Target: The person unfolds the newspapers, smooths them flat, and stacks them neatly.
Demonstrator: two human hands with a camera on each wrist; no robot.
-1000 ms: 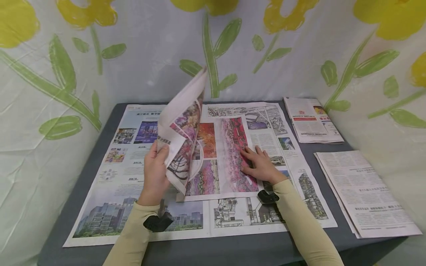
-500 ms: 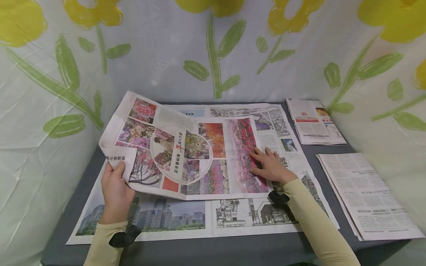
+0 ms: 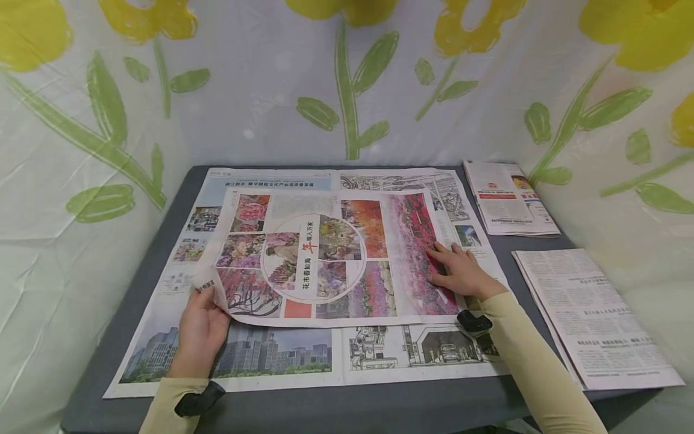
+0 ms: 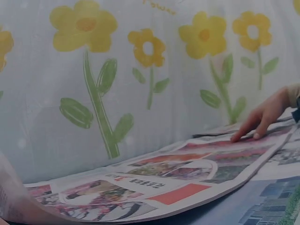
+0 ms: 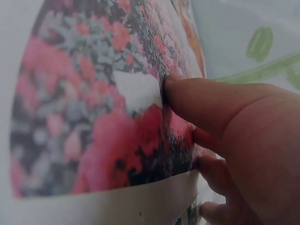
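Note:
A colourful newspaper (image 3: 331,307) with flower photos lies opened out over a larger newspaper sheet (image 3: 282,383). At its lower left corner my left hand (image 3: 202,331) pinches the page edge, thumb on top, and the paper there curls up. My right hand (image 3: 465,272) rests with spread fingers on the red flower photo at the right side. The right wrist view shows the thumb (image 5: 206,101) against the page beside a small white patch. In the left wrist view the flower page (image 4: 183,192) bends upward toward the near left corner.
A folded newspaper (image 3: 496,211) lies at the table's back right. Nearer, a stack of newspapers (image 3: 596,325) sits at the right edge. The grey table (image 3: 303,413) stands against a pale curtain (image 3: 244,102) printed with yellow flowers.
My left hand has swung the raised left page over to the left and down, so the newspaper now lies spread. The right hand and the newspaper have shifted slightly right.

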